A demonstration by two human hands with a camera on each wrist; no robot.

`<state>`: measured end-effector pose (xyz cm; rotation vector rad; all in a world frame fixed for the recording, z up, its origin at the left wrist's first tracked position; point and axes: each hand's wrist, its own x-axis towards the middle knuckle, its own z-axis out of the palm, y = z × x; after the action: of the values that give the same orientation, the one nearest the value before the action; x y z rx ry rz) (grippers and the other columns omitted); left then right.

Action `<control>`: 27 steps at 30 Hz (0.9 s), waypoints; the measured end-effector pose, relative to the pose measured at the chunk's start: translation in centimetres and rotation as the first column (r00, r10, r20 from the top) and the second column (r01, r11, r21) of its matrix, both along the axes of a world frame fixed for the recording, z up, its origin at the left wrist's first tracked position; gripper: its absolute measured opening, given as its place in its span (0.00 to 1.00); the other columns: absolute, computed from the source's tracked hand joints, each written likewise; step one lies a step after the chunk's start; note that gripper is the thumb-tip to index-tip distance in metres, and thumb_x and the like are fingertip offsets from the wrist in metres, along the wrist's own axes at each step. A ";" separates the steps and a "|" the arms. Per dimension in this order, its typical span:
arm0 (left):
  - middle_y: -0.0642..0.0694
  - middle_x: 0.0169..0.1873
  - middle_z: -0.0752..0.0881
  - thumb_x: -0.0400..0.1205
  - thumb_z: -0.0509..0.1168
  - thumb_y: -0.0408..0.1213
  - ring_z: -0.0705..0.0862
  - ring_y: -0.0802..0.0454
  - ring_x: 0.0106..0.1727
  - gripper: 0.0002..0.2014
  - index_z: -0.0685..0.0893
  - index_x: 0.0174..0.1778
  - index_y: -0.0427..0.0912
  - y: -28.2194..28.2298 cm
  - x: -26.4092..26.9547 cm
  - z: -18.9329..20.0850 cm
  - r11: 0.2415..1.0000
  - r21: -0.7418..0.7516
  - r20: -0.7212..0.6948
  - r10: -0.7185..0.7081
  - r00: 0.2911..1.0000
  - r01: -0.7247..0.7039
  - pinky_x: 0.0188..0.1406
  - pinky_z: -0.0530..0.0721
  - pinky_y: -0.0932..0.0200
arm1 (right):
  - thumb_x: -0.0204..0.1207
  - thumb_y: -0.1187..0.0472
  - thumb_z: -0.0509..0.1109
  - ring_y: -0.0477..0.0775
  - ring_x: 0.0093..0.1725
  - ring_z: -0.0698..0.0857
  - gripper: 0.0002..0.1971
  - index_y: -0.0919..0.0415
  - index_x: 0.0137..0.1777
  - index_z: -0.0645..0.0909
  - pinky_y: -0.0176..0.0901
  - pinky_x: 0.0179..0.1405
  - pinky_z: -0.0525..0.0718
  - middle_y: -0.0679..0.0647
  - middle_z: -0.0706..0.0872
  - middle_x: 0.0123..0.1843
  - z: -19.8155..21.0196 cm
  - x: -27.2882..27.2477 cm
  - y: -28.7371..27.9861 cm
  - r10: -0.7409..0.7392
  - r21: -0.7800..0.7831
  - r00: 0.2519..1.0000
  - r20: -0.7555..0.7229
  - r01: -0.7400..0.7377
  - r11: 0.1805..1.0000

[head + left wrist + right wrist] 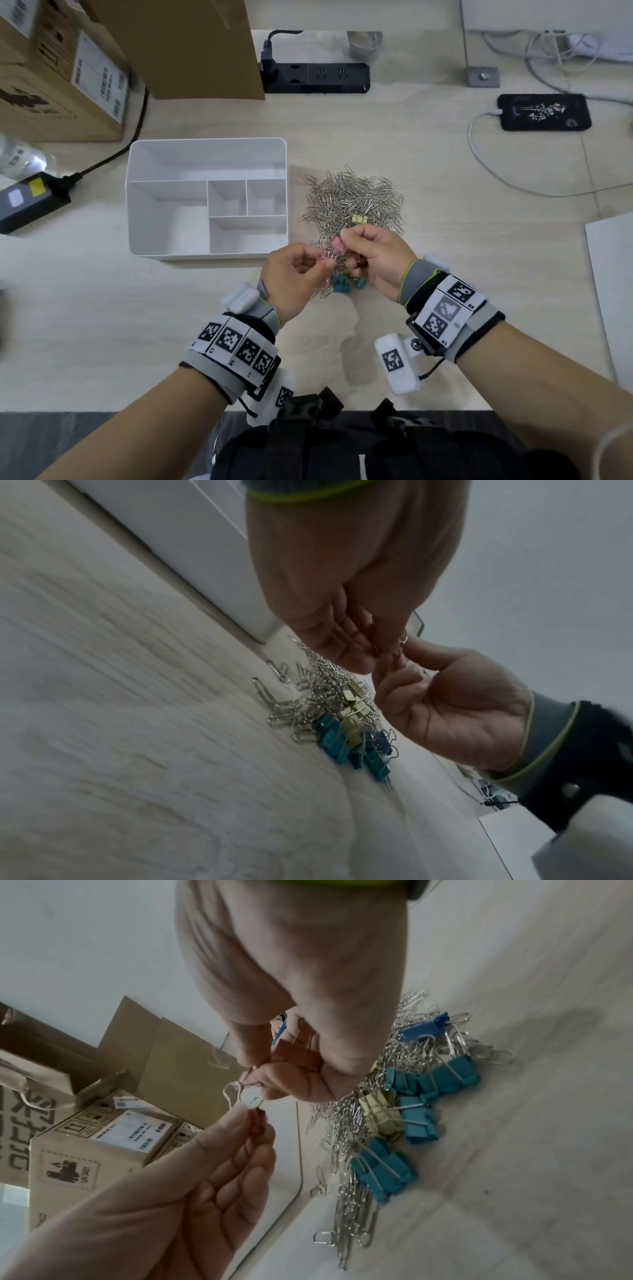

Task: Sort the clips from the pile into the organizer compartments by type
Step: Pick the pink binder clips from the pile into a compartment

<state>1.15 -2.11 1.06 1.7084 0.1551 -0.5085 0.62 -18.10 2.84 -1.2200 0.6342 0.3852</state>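
Untangling pink binder clips above the pile.
Left hand [297,271] and right hand [373,255] each pinch pink binder clips [338,245]; next, drop them in the organizer [164,219] at 10 o'clock.

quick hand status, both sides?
Left hand: pinching a pink binder clip.
Right hand: gripping pink binder clips, wire handles tangled with the left's.
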 end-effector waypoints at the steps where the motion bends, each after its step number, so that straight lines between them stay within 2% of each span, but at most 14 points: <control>1: 0.43 0.28 0.88 0.75 0.77 0.28 0.86 0.44 0.31 0.08 0.86 0.35 0.44 0.1 0.1 0.0 1.000 0.002 -0.001 0.000 1.000 0.000 0.40 0.88 0.36 | 0.79 0.62 0.68 0.46 0.25 0.74 0.09 0.61 0.38 0.81 0.34 0.20 0.72 0.51 0.87 0.34 0.1 0.1 -0.1 -0.031 -0.004 1.000 0.002 0.031 1.000; 3: 0.42 0.30 0.89 0.75 0.77 0.28 0.85 0.46 0.31 0.08 0.87 0.36 0.44 0.5 0.1 0.2 1.000 0.001 0.007 -0.018 1.000 0.018 0.41 0.88 0.39 | 0.80 0.64 0.67 0.47 0.28 0.75 0.11 0.60 0.36 0.79 0.34 0.20 0.74 0.50 0.87 0.33 0.4 0.2 -0.4 -0.073 0.010 0.997 -0.007 0.073 0.997; 4: 0.43 0.31 0.90 0.75 0.77 0.27 0.85 0.49 0.31 0.09 0.87 0.36 0.45 0.7 0.2 0.3 1.000 0.003 0.016 -0.029 0.999 0.029 0.41 0.88 0.42 | 0.81 0.65 0.66 0.48 0.29 0.77 0.11 0.60 0.35 0.78 0.34 0.20 0.75 0.52 0.86 0.35 0.6 0.3 -0.4 -0.081 0.030 0.997 -0.018 0.081 0.996; 7: 0.53 0.29 0.90 0.75 0.77 0.26 0.85 0.56 0.30 0.12 0.88 0.36 0.49 1.0 0.2 0.6 0.997 0.017 0.049 -0.073 0.996 0.072 0.39 0.88 0.53 | 0.80 0.68 0.64 0.51 0.31 0.81 0.09 0.61 0.38 0.76 0.38 0.22 0.79 0.59 0.87 0.41 1.1 0.6 -0.6 -0.088 0.096 0.994 -0.061 0.094 0.991; 9: 0.55 0.28 0.90 0.75 0.76 0.25 0.84 0.59 0.29 0.13 0.89 0.38 0.51 1.2 0.3 0.7 0.996 0.020 0.050 -0.085 0.995 0.084 0.37 0.87 0.59 | 0.80 0.69 0.63 0.53 0.32 0.82 0.07 0.60 0.42 0.77 0.40 0.22 0.80 0.60 0.87 0.41 1.2 0.8 -0.3 -0.063 0.105 0.995 -0.072 0.071 0.992; 12: 0.50 0.30 0.88 0.76 0.75 0.24 0.84 0.54 0.31 0.14 0.89 0.43 0.52 1.7 0.5 1.0 0.997 0.011 0.045 -0.072 0.996 0.072 0.38 0.89 0.53 | 0.80 0.65 0.65 0.51 0.31 0.82 0.03 0.61 0.50 0.79 0.41 0.25 0.80 0.58 0.84 0.40 1.7 1.0 0.8 0.021 0.062 0.998 -0.055 -0.018 0.998; 14: 0.47 0.31 0.88 0.76 0.76 0.26 0.85 0.50 0.32 0.14 0.88 0.46 0.53 2.2 0.5 1.3 0.998 0.015 0.056 -0.065 0.996 0.064 0.40 0.90 0.48 | 0.79 0.61 0.68 0.51 0.32 0.83 0.06 0.62 0.53 0.80 0.42 0.26 0.80 0.59 0.84 0.41 1.9 0.9 1.7 0.095 0.025 0.995 -0.033 -0.094 0.995; 17: 0.44 0.32 0.90 0.77 0.75 0.27 0.86 0.48 0.33 0.12 0.88 0.44 0.51 3.5 1.1 2.1 0.997 0.028 0.094 -0.071 0.993 0.068 0.41 0.90 0.43 | 0.77 0.63 0.71 0.55 0.35 0.83 0.06 0.62 0.52 0.82 0.40 0.26 0.82 0.64 0.86 0.41 2.3 1.4 3.8 0.225 -0.090 0.973 0.048 -0.220 0.971; 21: 0.40 0.33 0.90 0.77 0.75 0.29 0.86 0.49 0.33 0.11 0.88 0.43 0.53 5.8 2.2 2.8 0.997 0.045 0.119 -0.061 0.991 0.056 0.42 0.90 0.41 | 0.78 0.63 0.71 0.52 0.30 0.83 0.02 0.61 0.46 0.84 0.40 0.25 0.81 0.57 0.86 0.33 2.6 3.0 6.6 0.289 -0.238 0.953 0.087 -0.261 0.936; 24: 0.48 0.33 0.91 0.78 0.75 0.32 0.87 0.52 0.33 0.12 0.88 0.47 0.57 7.3 2.7 3.0 0.998 0.051 0.124 -0.052 0.991 0.046 0.42 0.90 0.44 | 0.80 0.62 0.68 0.51 0.29 0.82 0.08 0.61 0.41 0.84 0.39 0.23 0.82 0.57 0.86 0.34 2.8 3.8 7.6 0.239 -0.210 0.969 0.057 -0.222 0.952; 27: 0.57 0.31 0.89 0.79 0.75 0.35 0.86 0.61 0.34 0.09 0.88 0.46 0.56 9.5 4.0 2.9 0.989 0.145 0.220 0.002 0.975 -0.035 0.42 0.89 0.57 | 0.81 0.63 0.66 0.49 0.29 0.79 0.11 0.63 0.38 0.83 0.38 0.23 0.81 0.56 0.82 0.32 3.0 5.4 8.4 0.168 -0.216 0.985 0.043 -0.155 0.964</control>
<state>5.11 7.35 3.91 1.8934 0.0500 -0.2963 6.03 -9.66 5.87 -1.4876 0.5343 0.4228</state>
